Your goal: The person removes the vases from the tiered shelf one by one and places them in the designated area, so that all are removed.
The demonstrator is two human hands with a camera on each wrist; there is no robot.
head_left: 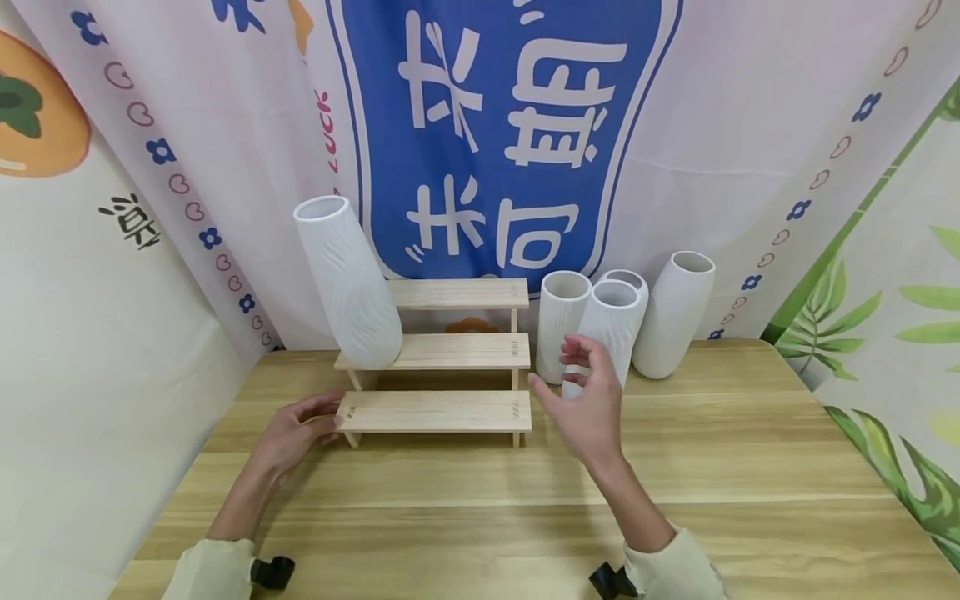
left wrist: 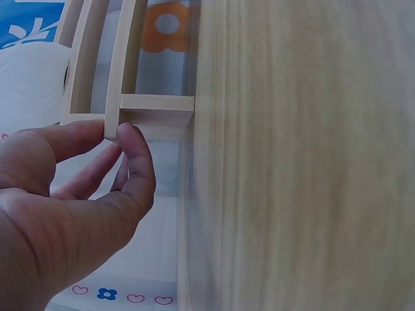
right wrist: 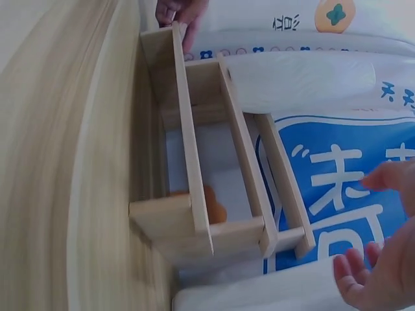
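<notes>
Pinching stepped wooden rack (head_left: 438,408) corner, left hand (head_left: 294,433); right hand (head_left: 588,400) hovering.

Near half of table (head_left: 480,517) open between both forearms; free passage there. Stepped wooden shelf (head_left: 442,367) blocks centre. Tall white vase (head_left: 348,283) occupies left end of middle step; rest of steps bare. Left hand (head_left: 296,433) pinches lowest step's left corner, closing that side. Right hand (head_left: 588,400) hovers just right of shelf, before cluster of four white vases (head_left: 622,321) crowding far right. Banner backdrop (head_left: 495,133) walls far edge.
</notes>
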